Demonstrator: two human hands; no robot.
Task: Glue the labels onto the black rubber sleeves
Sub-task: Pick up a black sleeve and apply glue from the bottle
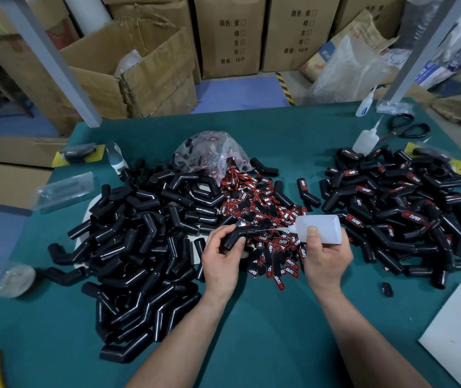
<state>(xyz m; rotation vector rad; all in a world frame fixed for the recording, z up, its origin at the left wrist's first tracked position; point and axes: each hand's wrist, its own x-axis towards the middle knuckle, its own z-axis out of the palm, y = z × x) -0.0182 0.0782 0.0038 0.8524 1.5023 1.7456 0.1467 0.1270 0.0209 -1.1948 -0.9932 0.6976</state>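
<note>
Ok so this is mid-batch atm. Left hand (221, 256) grips one bent black sleeve (237, 235), fingers curled round its lower leg, held just above the loose labels (265, 219) in the middle of the table (251, 317). Right hand (324, 256) is wrapped round the glue bottle (319, 228), thumb on top. Bottle lies sideways w/ the thin nozzle pointing left, tip right at the upper leg of the sleeve. Can't tell if glue is actually coming out, too fine to see. No label on that sleeve yet afaict.

Progress-wise: the bare pile (145, 233) on the left is big, prob the bigger of the two, all plain black w/ no red tags showing. The labelled pile (405, 214) on the right shows red/black TAPER tags on lots of pieces, so a fair chunk is done. I'd guess near halfway, maybe a bit under, but both heaps are stacked deep so it's a rough call. A few sleeves also lie between the piles at the edge of the labels, at least one w/ a tag on.

Labels themselves: loads spread in the centre, spilling out of a clear bag (212, 152) behind, so no shortage.

Step in hand looks like glue-on-sleeve. After that a label needs picking up & pressing on, then the piece goes to the right heap. Both hands are full rn, so imo the bottle has to go down first, or a label gets pinched w/ spare fingers.

Other stuff: spare glue bottles (365, 140) and scissors (405, 128) near the far right corner of the table, nobody touching them.
</note>
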